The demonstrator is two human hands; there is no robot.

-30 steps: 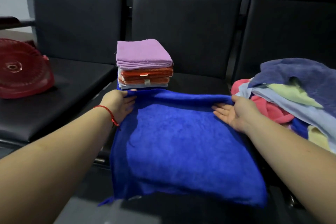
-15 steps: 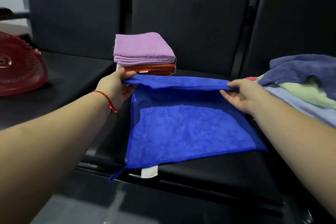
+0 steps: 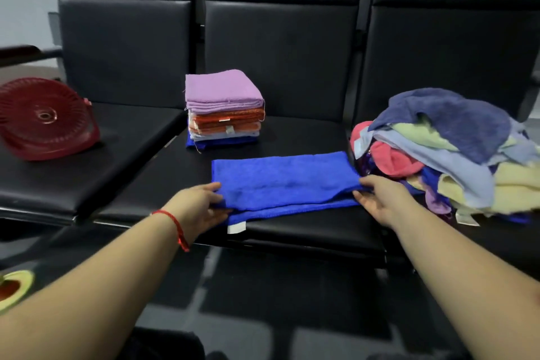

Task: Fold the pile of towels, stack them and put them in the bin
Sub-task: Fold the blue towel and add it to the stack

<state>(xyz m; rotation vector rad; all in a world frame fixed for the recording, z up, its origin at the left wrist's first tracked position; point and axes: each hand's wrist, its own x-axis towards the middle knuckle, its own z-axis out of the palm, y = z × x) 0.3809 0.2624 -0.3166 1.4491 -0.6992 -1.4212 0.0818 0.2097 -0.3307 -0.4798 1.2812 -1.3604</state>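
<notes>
Step in hand: I judge this to be the first fold of the blue towel (image 3: 285, 181), laid over in half on the middle seat (image 3: 306, 137); the top layer sits slightly short of the near edge, where a strip of the lower layer and a white tag (image 3: 236, 227) show.

Left hand (image 3: 201, 207): I hold the near-left corner of the blue towel, thumb on top and fingers curled under the edge, pinching both layers.

Right hand (image 3: 380, 199): I hold the near-right corner, thumb on top, fingers tucked beneath the cloth; a grip, not a flat press.

Towel position: between my two hands, stretching away from them toward the seat back.

Folded stack (image 3: 223, 109): beyond my left hand, well apart from it, purple on top, orange below, blue at the bottom.

Unfolded pile (image 3: 447, 155): just beyond and outward of my right hand, its nearest cloth almost touching the blue towel's right end.

Red basket (image 3: 46, 123): far outward of my left hand, on the next seat, lying tipped on its side; likely the bin.

Next move: I judge it calls for bringing one short end across to the other, edges squared, then lifting the result onto the folded stack.

Caution: the layers may slip apart if either pinch loosens mid-fold.
</notes>
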